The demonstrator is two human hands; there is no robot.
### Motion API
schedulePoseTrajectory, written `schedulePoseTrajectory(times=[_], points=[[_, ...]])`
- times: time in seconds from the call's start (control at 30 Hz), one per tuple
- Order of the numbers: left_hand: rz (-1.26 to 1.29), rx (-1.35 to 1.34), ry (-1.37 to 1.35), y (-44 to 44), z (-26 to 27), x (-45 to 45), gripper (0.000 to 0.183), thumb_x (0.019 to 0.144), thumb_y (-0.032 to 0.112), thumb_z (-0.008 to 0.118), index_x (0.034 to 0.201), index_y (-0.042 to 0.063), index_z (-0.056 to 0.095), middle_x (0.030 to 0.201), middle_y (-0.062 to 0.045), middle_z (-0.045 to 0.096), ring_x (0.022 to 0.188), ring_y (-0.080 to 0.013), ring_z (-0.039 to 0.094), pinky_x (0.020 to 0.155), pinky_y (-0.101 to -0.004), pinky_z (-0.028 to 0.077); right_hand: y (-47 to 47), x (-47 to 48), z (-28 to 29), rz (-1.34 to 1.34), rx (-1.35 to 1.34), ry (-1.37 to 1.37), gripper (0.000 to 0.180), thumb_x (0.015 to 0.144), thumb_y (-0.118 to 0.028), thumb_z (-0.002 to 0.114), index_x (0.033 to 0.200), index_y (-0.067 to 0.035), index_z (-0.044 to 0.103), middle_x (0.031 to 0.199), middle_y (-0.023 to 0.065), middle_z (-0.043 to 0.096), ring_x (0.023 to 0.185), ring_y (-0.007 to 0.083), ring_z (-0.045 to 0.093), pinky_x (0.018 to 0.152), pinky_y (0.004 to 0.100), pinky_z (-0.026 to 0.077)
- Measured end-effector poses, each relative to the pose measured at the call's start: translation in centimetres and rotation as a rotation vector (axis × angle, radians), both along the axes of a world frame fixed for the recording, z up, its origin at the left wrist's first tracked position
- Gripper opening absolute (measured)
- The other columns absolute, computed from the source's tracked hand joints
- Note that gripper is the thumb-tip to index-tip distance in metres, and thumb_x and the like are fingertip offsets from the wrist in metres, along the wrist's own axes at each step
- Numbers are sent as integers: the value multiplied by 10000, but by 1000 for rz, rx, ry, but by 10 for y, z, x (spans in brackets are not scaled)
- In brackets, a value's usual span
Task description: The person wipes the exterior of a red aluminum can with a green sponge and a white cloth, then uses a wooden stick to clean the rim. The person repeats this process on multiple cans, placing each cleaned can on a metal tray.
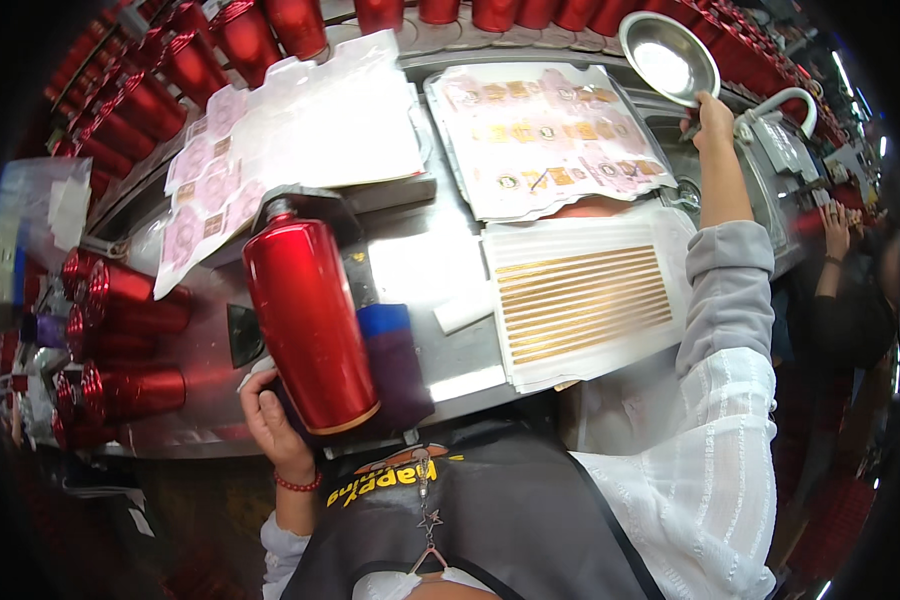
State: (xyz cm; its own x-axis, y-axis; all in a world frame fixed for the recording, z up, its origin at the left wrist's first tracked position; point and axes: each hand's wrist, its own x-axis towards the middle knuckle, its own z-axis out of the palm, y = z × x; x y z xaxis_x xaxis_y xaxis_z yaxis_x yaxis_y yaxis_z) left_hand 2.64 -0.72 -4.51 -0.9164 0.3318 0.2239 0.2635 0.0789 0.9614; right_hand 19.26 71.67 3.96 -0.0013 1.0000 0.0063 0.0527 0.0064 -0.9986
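Observation:
At the far right, my right hand [712,124] grips the rim of a shiny metal bowl [667,60], tilted beside the sink [750,187]. A glossy red metallic bottle [307,322] leans in a dark holder [322,206] at the table's front edge, its narrow neck pointing away from me. My left hand [277,431] is close beside the bottle's lower left side, thumb up. A small white piece [259,371], perhaps cloth or paper, shows at its fingertips. Sheets of gold stripe decals [585,300] lie to the right of the bottle.
Printed decal sheets [547,142] and a pink-printed stack under white paper [330,120] lie behind. Red bottles [142,390] stand at left, more [495,11] along the back. A white curved faucet [795,97] rises by the sink. Another person's hand [836,229] is at far right.

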Motion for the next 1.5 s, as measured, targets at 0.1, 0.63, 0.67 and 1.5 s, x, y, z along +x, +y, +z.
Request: schedulePoseTrajectory(times=[0.1, 0.63, 0.67, 1.5], points=[[-15, 11, -18, 8, 11, 2, 377, 1098, 320, 442, 1205, -29, 537, 1153, -82, 565, 1080, -153, 523, 1001, -311, 396, 49, 67, -41, -195, -156, -39, 138, 916, -168, 641, 957, -36, 638, 783, 93, 613, 603, 234, 567, 487, 427, 454], [5, 2, -102, -11, -5, -5, 391, 1084, 382, 471, 1205, 13, 526, 1180, -58, 560, 1073, -133, 518, 995, -304, 399, 27, 29, -64, 231, -97, -912, 523, 1019, -513, 504, 1033, -20, 676, 867, 141, 706, 809, 282, 656, 728, 499, 484], [4, 6, -114, -12, -6, -5, 391, 1084, 382, 471, 1204, 14, 526, 1180, -58, 560, 1076, -133, 517, 997, -304, 397, 24, 26, -63, 333, 86, -1115, 524, 1017, -499, 506, 1053, -7, 683, 898, 159, 717, 856, 302, 672, 771, 488, 495], [-9, -84, -59, -2, 12, 0, 352, 1068, 303, 473, 1207, -17, 514, 1197, -94, 553, 1093, -165, 521, 1012, -334, 395, 16, -87, -72, 119, 236, -1350, 564, 903, -519, 671, 1154, -18, 731, 1242, 216, 694, 1172, 378, 659, 993, 460, 511]])
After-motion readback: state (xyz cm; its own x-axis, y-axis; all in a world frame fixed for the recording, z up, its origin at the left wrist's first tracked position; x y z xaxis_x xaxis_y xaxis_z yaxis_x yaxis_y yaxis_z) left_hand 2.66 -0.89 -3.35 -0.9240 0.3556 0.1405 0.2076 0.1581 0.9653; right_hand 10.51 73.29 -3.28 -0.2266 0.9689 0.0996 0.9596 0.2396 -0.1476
